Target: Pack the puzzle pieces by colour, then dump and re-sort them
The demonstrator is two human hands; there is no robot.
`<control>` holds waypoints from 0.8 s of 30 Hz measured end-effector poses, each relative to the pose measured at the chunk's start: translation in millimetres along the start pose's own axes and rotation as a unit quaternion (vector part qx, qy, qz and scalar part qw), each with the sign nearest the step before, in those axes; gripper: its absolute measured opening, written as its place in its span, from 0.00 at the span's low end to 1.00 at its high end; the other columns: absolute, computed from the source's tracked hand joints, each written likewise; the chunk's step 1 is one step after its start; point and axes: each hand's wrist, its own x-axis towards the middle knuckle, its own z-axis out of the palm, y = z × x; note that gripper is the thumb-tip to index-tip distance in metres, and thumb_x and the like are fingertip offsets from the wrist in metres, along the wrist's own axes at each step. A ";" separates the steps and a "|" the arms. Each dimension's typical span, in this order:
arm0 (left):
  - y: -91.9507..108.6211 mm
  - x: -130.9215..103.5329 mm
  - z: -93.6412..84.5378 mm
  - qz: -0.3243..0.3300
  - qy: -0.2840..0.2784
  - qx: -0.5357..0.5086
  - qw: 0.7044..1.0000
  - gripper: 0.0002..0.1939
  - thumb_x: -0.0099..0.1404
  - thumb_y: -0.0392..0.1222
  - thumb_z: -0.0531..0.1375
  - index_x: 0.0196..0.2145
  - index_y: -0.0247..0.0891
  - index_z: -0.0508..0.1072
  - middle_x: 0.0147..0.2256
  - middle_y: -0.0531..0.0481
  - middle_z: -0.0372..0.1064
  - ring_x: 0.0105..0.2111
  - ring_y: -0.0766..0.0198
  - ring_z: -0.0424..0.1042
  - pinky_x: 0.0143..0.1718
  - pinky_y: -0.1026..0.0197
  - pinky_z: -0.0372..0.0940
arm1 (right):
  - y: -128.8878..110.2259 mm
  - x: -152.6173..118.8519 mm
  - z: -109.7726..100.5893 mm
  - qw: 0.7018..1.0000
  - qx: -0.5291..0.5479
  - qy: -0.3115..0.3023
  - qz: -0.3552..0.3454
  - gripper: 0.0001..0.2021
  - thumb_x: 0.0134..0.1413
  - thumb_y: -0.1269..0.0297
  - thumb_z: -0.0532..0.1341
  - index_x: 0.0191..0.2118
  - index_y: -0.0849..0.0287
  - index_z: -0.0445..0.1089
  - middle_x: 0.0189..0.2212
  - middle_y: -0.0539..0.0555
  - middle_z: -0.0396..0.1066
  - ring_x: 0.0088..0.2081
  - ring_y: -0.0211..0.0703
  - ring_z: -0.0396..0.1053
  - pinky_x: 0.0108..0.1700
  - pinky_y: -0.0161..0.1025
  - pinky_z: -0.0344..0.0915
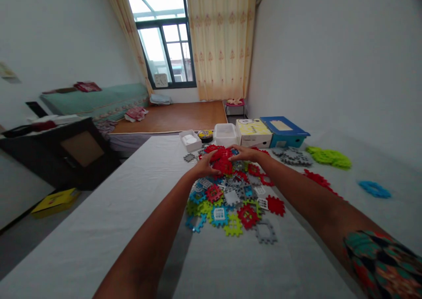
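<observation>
My left hand (205, 165) grips a small bunch of red interlocking plastic tiles (224, 163) from the left, thumb toward me. On their other side, the curled fingers of my right hand (246, 153) press against the same red tiles. Just below lies a loose pile of toothed square tiles: a blue one with a white window grid (219, 214), a lime green one (233, 225), a red one (248, 216) and a grey frame (265, 242) at its near edge. My fingertips partly hide the held tiles, so how they join cannot be told.
Sorted grey tiles (292, 156), lime green tiles (329, 157), red tiles (318, 180) and blue tiles (374, 189) lie along the right of the table (132, 202). Behind the pile stand a white box (191, 147), a clear tub (225, 134), a yellow box (253, 134) and a blue box (290, 138).
</observation>
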 end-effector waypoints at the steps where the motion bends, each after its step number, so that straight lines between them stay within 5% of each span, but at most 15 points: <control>1: 7.2 -1.9 -0.5 0.007 -0.002 -0.005 1.000 0.50 0.46 0.38 0.71 0.64 0.38 0.56 0.62 0.36 0.57 0.61 0.48 0.60 0.61 0.42 0.57 | -5.1 -4.9 -1.0 0.999 0.022 -0.010 -0.030 0.34 0.45 0.52 0.70 0.58 0.56 0.65 0.52 0.57 0.70 0.52 0.48 0.68 0.54 0.44 0.65; 6: 46.3 -31.4 -10.0 0.069 -0.039 0.026 0.997 0.34 0.57 0.36 0.65 0.61 0.42 0.63 0.62 0.40 0.58 0.60 0.51 0.60 0.58 0.45 0.62 | -30.4 -45.2 -8.1 0.989 -0.015 -0.065 -0.129 0.32 0.47 0.56 0.69 0.59 0.55 0.65 0.55 0.55 0.68 0.55 0.48 0.65 0.59 0.46 0.59; 11: 80.7 -91.8 -23.7 0.143 -0.120 0.100 0.977 0.20 0.67 0.43 0.58 0.56 0.46 0.69 0.62 0.44 0.58 0.61 0.53 0.59 0.62 0.47 0.57 | -42.2 -113.4 -10.2 0.975 -0.093 -0.111 -0.169 0.27 0.53 0.54 0.65 0.59 0.50 0.67 0.56 0.55 0.68 0.57 0.49 0.64 0.59 0.48 0.59; 14: 84.2 -132.6 -28.0 0.113 -0.139 0.188 0.966 0.32 0.62 0.54 0.62 0.62 0.51 0.62 0.67 0.45 0.47 0.65 0.45 0.50 0.64 0.40 0.52 | -40.5 -161.4 -4.6 0.973 -0.146 -0.061 -0.167 0.30 0.54 0.50 0.64 0.61 0.49 0.64 0.60 0.57 0.63 0.62 0.53 0.58 0.63 0.53 0.53; 18: 66.9 -169.5 -21.1 0.027 -0.150 0.268 0.951 0.57 0.48 0.68 0.65 0.68 0.51 0.45 0.69 0.40 0.37 0.67 0.35 0.41 0.62 0.32 0.47 | -29.0 -209.3 21.0 0.977 -0.203 -0.035 -0.057 0.53 0.39 0.44 0.71 0.69 0.50 0.48 0.69 0.62 0.45 0.68 0.65 0.43 0.65 0.60 0.46; 21: 54.9 -170.0 -6.4 -0.004 -0.147 0.267 0.952 0.55 0.52 0.70 0.61 0.69 0.50 0.40 0.69 0.39 0.36 0.67 0.35 0.41 0.62 0.32 0.47 | -18.6 -212.9 45.2 0.976 -0.213 -0.049 -0.007 0.61 0.31 0.42 0.73 0.70 0.51 0.44 0.70 0.63 0.38 0.68 0.71 0.39 0.64 0.64 0.45; 24: 53.8 -150.5 10.5 0.002 -0.127 0.251 0.960 0.54 0.54 0.68 0.62 0.69 0.52 0.40 0.70 0.40 0.35 0.67 0.37 0.41 0.62 0.33 0.48 | -10.5 -191.5 57.1 0.980 -0.193 -0.028 -0.025 0.56 0.35 0.45 0.73 0.69 0.53 0.49 0.70 0.64 0.40 0.68 0.67 0.42 0.65 0.61 0.46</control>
